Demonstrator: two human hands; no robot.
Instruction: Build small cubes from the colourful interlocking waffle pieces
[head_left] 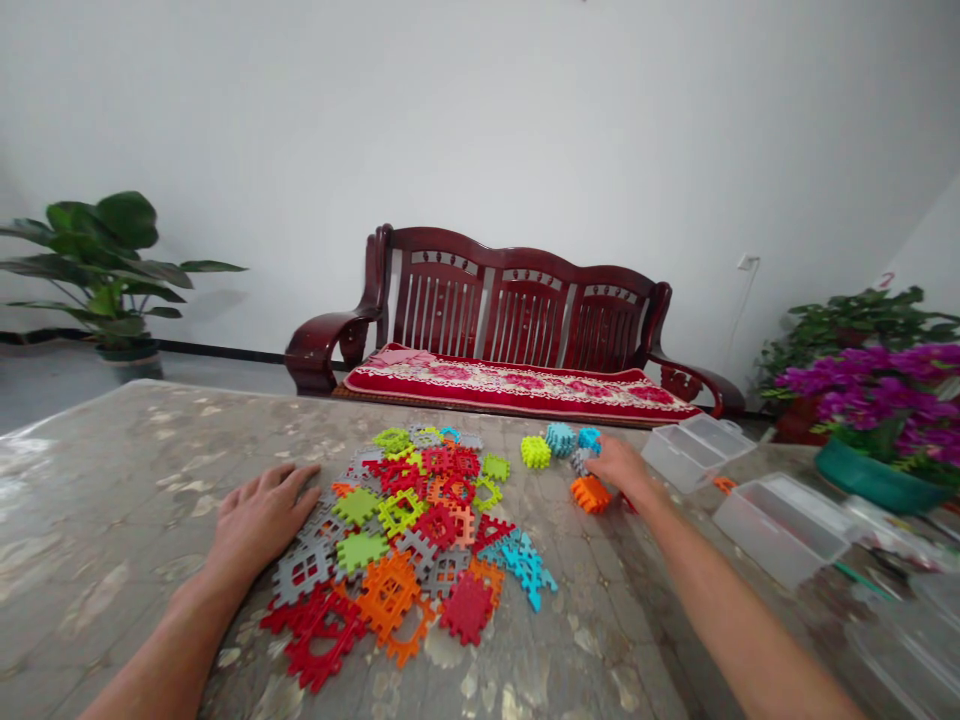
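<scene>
My left hand (262, 515) rests flat on the table, fingers stretched out, at the left edge of a loose heap of plastic interlocking tiles (401, 512). The heap mixes red, orange, lime, grey and blue tiles, some solid and some with window-like cutouts. At the right, my right hand (621, 468) has its fingers on a small stack of grey interlocking tiles (582, 460). Around it stand a lime stack (535, 452), a light blue stack (560, 440), a brighter blue stack (589, 439) and an orange stack (590, 494). Something red shows partly behind my right wrist.
Two clear plastic boxes (780, 525) stand on the patterned tablecloth (112, 540) at the right. Beyond them is a teal pot (874, 478) of purple flowers. A wooden bench (517, 300) stands behind the table, and a leafy plant (112, 260) at the far left.
</scene>
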